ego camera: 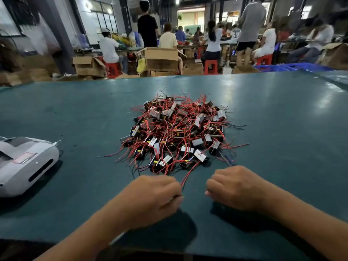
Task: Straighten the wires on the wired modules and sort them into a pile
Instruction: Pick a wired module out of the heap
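A factory assembly hall: workers (213,42) sit on red stools (210,67) at long benches among open cardboard boxes (160,59), and a heap of wired modules (178,132) covers the green tabletop (75,113).

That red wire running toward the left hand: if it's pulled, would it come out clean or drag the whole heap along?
The red wire looks thin and floppy, since it curves loosely. Its module sits in the tangled pile, so neighbours would probably drag along. The small modules likely slide easily on the smooth green table.

Curled fingers (175,187) of the left hand (150,196) hide whatever they hold; the right hand (235,187) likewise, its fingertips tucked under.
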Available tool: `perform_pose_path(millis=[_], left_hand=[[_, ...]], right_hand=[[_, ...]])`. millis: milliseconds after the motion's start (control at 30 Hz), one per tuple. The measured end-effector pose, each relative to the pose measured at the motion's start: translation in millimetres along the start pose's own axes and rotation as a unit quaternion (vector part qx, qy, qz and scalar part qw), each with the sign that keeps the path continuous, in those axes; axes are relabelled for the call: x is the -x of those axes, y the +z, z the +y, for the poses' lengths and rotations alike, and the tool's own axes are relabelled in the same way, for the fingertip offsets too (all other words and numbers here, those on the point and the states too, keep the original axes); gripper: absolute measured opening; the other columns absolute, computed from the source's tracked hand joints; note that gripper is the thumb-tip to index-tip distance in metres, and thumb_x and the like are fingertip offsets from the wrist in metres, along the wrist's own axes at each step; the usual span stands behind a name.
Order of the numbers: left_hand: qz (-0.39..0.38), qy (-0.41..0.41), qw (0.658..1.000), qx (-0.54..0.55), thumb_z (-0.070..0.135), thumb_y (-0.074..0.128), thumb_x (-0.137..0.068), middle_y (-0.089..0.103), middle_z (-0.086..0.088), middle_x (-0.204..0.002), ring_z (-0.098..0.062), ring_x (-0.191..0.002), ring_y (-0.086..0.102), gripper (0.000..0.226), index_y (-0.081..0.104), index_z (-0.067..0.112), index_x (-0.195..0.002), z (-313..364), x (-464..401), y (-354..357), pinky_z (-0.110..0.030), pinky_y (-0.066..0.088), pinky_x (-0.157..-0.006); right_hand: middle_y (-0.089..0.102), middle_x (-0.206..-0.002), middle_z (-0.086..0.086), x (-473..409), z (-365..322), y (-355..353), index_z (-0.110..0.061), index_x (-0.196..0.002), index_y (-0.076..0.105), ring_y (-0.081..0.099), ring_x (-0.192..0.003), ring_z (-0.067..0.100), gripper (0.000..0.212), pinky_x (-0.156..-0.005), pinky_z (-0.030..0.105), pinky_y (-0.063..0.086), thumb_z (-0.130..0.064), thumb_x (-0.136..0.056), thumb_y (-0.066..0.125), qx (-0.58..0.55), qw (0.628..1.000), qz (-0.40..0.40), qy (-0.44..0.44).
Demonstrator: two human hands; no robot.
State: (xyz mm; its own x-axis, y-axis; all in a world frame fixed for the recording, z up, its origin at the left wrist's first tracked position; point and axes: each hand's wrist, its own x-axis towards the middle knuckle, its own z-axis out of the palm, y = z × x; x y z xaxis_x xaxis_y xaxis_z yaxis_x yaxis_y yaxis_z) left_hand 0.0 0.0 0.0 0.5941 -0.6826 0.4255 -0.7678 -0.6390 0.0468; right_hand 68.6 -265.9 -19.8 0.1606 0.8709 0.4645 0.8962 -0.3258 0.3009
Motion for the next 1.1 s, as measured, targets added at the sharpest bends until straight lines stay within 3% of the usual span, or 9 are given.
perform_pose_path(millis=[100,233,333,467,567,700,867,1000,1100], left_hand=[[-0.055,0.052,0.997,-0.035,0.023,0.057,-0.092,0.06,-0.001,-0.075,-0.017,-0.062,0.053,0.013,0.064,0.012,-0.089,-2,-47,29,-0.032,0.045,-0.049],[-0.051,0.029,0.997,-0.055,0.028,0.055,-0.092,0.06,0.0,-0.075,-0.018,-0.062,0.054,0.016,0.061,0.014,-0.087,-27,-59,49,-0.033,0.048,-0.049],[-0.063,0.007,0.99,-0.124,0.036,0.051,-0.093,0.063,0.002,-0.086,-0.016,-0.072,0.057,0.022,0.062,0.017,-0.096,-32,-59,59,-0.033,0.053,-0.059],[-0.041,-0.04,0.981,-0.185,0.032,0.051,-0.091,0.06,-0.002,-0.128,-0.023,-0.103,0.06,0.038,0.059,0.022,-0.127,-42,-66,72,-0.036,0.053,-0.077],[-0.063,-0.049,0.971,-0.226,0.031,0.046,-0.097,0.046,-0.001,-0.152,-0.027,-0.127,0.053,0.049,0.046,0.027,-0.146,-58,-75,75,-0.041,0.049,-0.095],[-0.088,-0.08,0.968,-0.22,0.035,0.037,-0.103,0.04,0.007,-0.158,-0.024,-0.138,0.046,0.051,0.036,0.031,-0.153,-75,-88,79,-0.04,0.044,-0.104],[-0.098,-0.082,0.972,-0.196,0.04,0.032,-0.106,0.033,0.011,-0.161,-0.023,-0.143,0.039,0.05,0.026,0.037,-0.156,-92,-102,87,-0.041,0.041,-0.107],[-0.113,-0.082,0.97,-0.197,0.035,0.038,-0.104,0.03,0.012,-0.162,-0.022,-0.144,0.037,0.054,0.022,0.041,-0.156,-106,-118,94,-0.04,0.039,-0.106],[-0.136,-0.1,0.967,-0.19,0.037,0.031,-0.107,0.02,0.016,-0.165,-0.02,-0.149,0.028,0.052,0.015,0.044,-0.156,-118,-134,93,-0.044,0.034,-0.11]], right_hand=[[0.049,-0.058,-0.002,-13,9,17,-0.014,-0.068,0.056,0.044,-0.046,0.017,0.027,-0.04,0.033,0.041,-0.024,-0.093,0.06,0.024,1.0,0.0,-0.009],[0.048,-0.058,-0.003,-2,23,23,-0.017,-0.069,0.053,0.044,-0.047,0.018,0.029,-0.041,0.032,0.039,-0.028,-0.096,0.052,-0.014,0.998,-0.014,0.067],[0.056,-0.065,-0.008,-4,33,20,-0.023,-0.083,0.055,0.054,-0.054,0.017,0.025,-0.048,0.031,0.043,-0.04,-0.098,0.043,-0.049,0.974,-0.04,0.218],[0.059,-0.072,-0.008,-5,67,30,-0.027,-0.099,0.047,0.058,-0.07,0.021,0.018,-0.061,0.036,0.046,-0.044,-0.095,0.053,-0.089,0.877,-0.083,0.466],[0.065,-0.085,-0.006,-4,84,40,-0.027,-0.114,0.044,0.064,-0.083,0.025,0.036,-0.065,0.036,0.049,-0.055,-0.093,0.052,-0.048,0.853,-0.135,0.501],[0.069,-0.1,-0.005,1,93,51,-0.034,-0.128,0.045,0.066,-0.097,0.026,0.049,-0.066,0.034,0.047,-0.064,-0.09,0.05,-0.034,0.859,-0.134,0.493],[0.059,-0.065,-0.012,8,104,46,-0.034,-0.114,0.051,0.059,-0.065,0.009,0.043,-0.056,0.032,0.046,-0.06,-0.083,0.065,-0.133,0.846,-0.023,0.515],[0.062,-0.064,-0.01,14,109,34,-0.037,-0.105,0.056,0.058,-0.058,0.005,0.037,-0.06,0.034,0.053,-0.055,-0.079,0.074,-0.196,0.812,0.121,0.536],[0.064,-0.073,-0.011,14,111,20,-0.033,-0.102,0.057,0.059,-0.066,0.002,0.038,-0.063,0.015,0.047,-0.059,-0.078,0.07,-0.157,0.805,0.226,0.525]])
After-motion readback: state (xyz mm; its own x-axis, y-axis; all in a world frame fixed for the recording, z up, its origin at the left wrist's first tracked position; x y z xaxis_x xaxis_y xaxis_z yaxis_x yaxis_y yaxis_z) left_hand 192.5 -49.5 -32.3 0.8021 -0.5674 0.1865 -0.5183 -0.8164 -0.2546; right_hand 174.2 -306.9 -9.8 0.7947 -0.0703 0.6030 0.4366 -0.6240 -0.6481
